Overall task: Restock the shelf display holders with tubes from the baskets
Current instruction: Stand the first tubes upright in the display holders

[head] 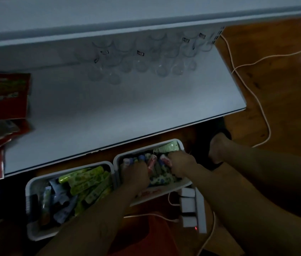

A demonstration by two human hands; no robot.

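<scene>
Risk, spill: both hands are gathering from one crowded pile, so I judge a bunch lifted at once could shed tubes [160, 173] onto the floor [275, 89] or under the shelf [127, 108].
Risk, holders: the clear holders [140, 58] are hard to see in this dim light and stand close together at the shelf's back edge; a full hand reaching in could knock one over.
Risk, cable: a power strip [199, 209] and a cable [264, 126] lie just beside the right basket [164, 193]; a forearm drawn back carelessly might snag them.
Left hand [135, 174]: knuckles up, deep in the right basket's left half, fingers bent down onto the tubes; too dark to tell whether it grips any.
Right hand [181, 163]: reaches into the same basket from its right edge, fingers curled round tube ends.
Tubes: piled in the right basket; green ones fill the left basket [30, 183]. Both baskets sit on the floor below the shelf's front edge.
Also: red packets [5, 95] at the shelf's left edge.
</scene>
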